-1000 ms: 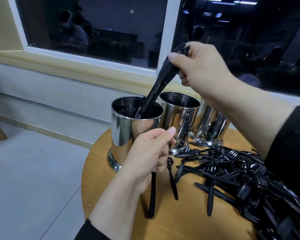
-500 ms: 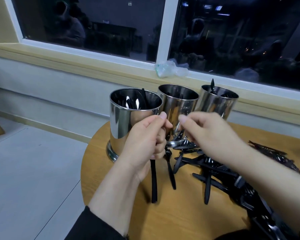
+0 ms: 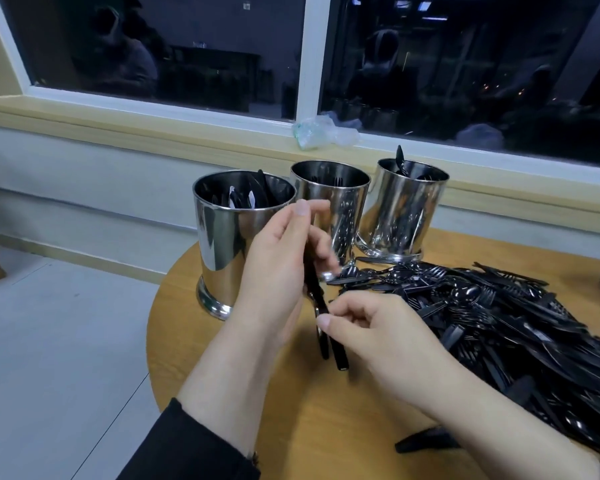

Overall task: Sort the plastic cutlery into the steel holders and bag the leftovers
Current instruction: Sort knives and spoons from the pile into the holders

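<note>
While a few black plastic utensils (image 3: pixel 326 327) are being gripped in the curled fingers of the left hand (image 3: pixel 278 271), with their handles hanging down toward the round wooden table (image 3: pixel 326 427), one of those handles is being pinched between thumb and forefinger of the right hand (image 3: pixel 378 337). Both hands are being held over the near left part of the table, just in front of the holders. Which kind of utensil is being held cannot be told, since the heads are being hidden by the left palm.

Three steel holders are being kept upright in a row along the far edge of the table. Dark cutlery is being held inside the left holder (image 3: pixel 236 237), the one nearest the left hand, with several tips showing at its rim. Fork tines are just being shown inside the middle holder (image 3: pixel 340 209). A single black tip is being shown standing above the rim of the right holder (image 3: pixel 406 209).

A large heap of black cutlery (image 3: pixel 499 323), forks, spoons and knives mixed together, is being left spread over the right half of the table, reaching from the foot of the right holder to the near right edge. A crumpled clear plastic bag (image 3: pixel 319 133) is being left on the window sill (image 3: pixel 153 126), behind the middle holder and well apart from the hands.
</note>
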`<state>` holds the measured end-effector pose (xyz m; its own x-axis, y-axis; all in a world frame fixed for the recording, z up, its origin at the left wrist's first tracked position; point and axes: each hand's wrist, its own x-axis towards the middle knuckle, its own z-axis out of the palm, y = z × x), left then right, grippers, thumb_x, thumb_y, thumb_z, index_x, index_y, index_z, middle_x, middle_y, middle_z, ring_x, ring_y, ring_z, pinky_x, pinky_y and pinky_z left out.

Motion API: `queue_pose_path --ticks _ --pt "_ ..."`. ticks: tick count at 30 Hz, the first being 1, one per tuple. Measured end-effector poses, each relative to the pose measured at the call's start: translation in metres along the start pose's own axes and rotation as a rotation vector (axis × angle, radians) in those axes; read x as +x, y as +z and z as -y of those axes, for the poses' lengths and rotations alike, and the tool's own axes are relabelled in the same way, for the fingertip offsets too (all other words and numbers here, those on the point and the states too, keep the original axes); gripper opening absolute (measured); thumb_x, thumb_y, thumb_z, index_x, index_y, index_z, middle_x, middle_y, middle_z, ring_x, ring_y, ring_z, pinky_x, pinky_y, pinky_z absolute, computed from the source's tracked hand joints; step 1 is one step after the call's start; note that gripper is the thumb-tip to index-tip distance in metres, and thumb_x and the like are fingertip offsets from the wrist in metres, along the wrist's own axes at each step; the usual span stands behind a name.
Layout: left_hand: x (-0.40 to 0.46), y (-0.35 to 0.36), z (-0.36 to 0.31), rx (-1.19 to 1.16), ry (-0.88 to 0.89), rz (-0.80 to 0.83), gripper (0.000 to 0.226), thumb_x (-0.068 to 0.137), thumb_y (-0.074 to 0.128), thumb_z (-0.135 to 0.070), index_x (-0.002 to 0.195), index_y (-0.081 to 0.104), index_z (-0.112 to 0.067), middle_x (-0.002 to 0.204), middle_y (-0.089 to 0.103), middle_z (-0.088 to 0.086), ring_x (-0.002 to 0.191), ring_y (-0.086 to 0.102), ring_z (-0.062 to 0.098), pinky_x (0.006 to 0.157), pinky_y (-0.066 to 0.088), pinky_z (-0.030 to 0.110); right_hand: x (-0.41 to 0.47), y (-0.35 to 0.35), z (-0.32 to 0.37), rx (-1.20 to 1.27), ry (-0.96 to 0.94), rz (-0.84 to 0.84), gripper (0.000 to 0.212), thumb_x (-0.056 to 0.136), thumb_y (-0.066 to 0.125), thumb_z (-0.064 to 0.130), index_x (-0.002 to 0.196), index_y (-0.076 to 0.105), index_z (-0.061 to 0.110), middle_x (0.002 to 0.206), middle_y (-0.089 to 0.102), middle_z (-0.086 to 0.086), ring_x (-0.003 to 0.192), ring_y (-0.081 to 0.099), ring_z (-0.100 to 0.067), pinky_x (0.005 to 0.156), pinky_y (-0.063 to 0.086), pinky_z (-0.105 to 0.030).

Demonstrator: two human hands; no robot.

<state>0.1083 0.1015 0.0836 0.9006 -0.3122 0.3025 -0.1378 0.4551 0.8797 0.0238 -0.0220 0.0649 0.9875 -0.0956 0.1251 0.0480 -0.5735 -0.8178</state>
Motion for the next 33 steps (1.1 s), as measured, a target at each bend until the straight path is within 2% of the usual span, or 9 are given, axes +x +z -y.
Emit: queue_pose_path --ticks 2,4,7,9,11,16,22,27,33 --pt "0.003 -0.005 -0.004 0.075 0.067 -0.038 0.030 0.109 0.043 -0.034 0.125 0.065 -0.020 0.097 0.075 0.004 0.097 0.074 0.018 0.090 0.058 0.036 0.005 -0.012 0.007 0.012 -0.007 -0.041 0.024 0.093 0.071 0.028 0.076 0.065 0.013 0.056 0.044 0.011 0.050 0.036 -0.005 0.051 0.031 -0.019" --pt "0.005 -0.014 -0.011 0.106 0.132 -0.115 0.030 0.108 0.045 -0.033 0.126 0.065 -0.020 0.110 0.077 0.006 0.109 0.073 0.018 0.097 0.057 0.038 0.014 -0.028 0.021 -0.044 -0.044 -0.095 0.030 0.094 0.069 0.034 0.074 0.063 0.012 0.055 0.046 0.004 0.050 0.038 -0.007 0.050 0.033 -0.018" --pt "0.002 -0.027 -0.021 0.132 0.164 -0.254 0.029 0.109 0.047 -0.031 0.102 0.071 -0.015 0.085 0.076 0.008 0.079 0.076 0.023 0.066 0.060 0.033 0.036 -0.047 0.049 -0.069 -0.107 -0.169 0.035 0.098 0.062 0.039 0.076 0.068 0.013 0.064 0.062 -0.013 0.053 0.049 -0.012 0.052 0.042 -0.022" --pt "0.000 -0.033 -0.023 0.147 0.151 -0.310 0.036 0.109 0.049 -0.031 0.084 0.068 -0.013 0.065 0.066 0.008 0.055 0.064 0.025 0.046 0.048 0.030 0.057 -0.053 0.070 -0.009 -0.135 -0.200 0.032 0.099 0.061 0.035 0.078 0.072 0.013 0.065 0.066 -0.010 0.053 0.051 -0.014 0.049 0.042 -0.024" --pt "-0.001 -0.037 -0.022 0.171 0.127 -0.347 0.042 0.108 0.051 -0.032 0.071 0.066 -0.018 0.055 0.058 0.008 0.045 0.053 0.024 0.040 0.037 0.028 0.081 -0.053 0.088 -0.016 -0.154 -0.223 0.029 0.098 0.064 0.030 0.078 0.072 0.012 0.064 0.070 -0.001 0.052 0.052 -0.012 0.045 0.038 -0.020" --pt "0.003 -0.043 -0.017 0.186 0.097 -0.345 0.047 0.107 0.054 -0.032 0.062 0.066 -0.023 0.050 0.052 0.008 0.041 0.046 0.021 0.040 0.036 0.024 0.136 -0.035 0.110 -0.075 -0.182 -0.244 0.030 0.095 0.068 0.028 0.072 0.073 0.009 0.063 0.071 0.001 0.050 0.050 -0.013 0.051 0.041 -0.025" --pt "0.004 -0.045 -0.012 0.240 0.074 -0.308 0.043 0.106 0.053 -0.034 0.068 0.065 -0.018 0.048 0.050 0.008 0.040 0.045 0.022 0.039 0.033 0.023 0.143 -0.023 0.095 -0.325 -0.118 -0.208 0.045 0.093 0.066 0.051 0.067 0.069 0.015 0.054 0.057 -0.001 0.044 0.044 -0.011 0.050 0.037 -0.024" --pt "-0.001 -0.031 -0.004 0.321 0.058 -0.224 0.045 0.106 0.052 -0.033 0.069 0.063 -0.010 0.047 0.048 0.007 0.040 0.042 0.021 0.042 0.036 0.028 0.090 -0.048 0.056 -0.247 -0.106 -0.255 0.046 0.099 0.058 0.049 0.076 0.072 0.012 0.071 0.065 -0.022 0.049 0.046 -0.017 0.050 0.039 -0.027" --pt "-0.026 0.013 0.026 0.516 0.028 -0.016 0.043 0.105 0.052 -0.035 0.072 0.065 -0.010 0.053 0.054 0.011 0.047 0.047 0.019 0.055 0.048 0.033 -0.017 -0.096 -0.017 -0.291 0.016 -0.369 0.040 0.098 0.055 0.048 0.075 0.070 0.019 0.062 0.058 -0.014 0.048 0.040 -0.013 0.050 0.033 -0.027"
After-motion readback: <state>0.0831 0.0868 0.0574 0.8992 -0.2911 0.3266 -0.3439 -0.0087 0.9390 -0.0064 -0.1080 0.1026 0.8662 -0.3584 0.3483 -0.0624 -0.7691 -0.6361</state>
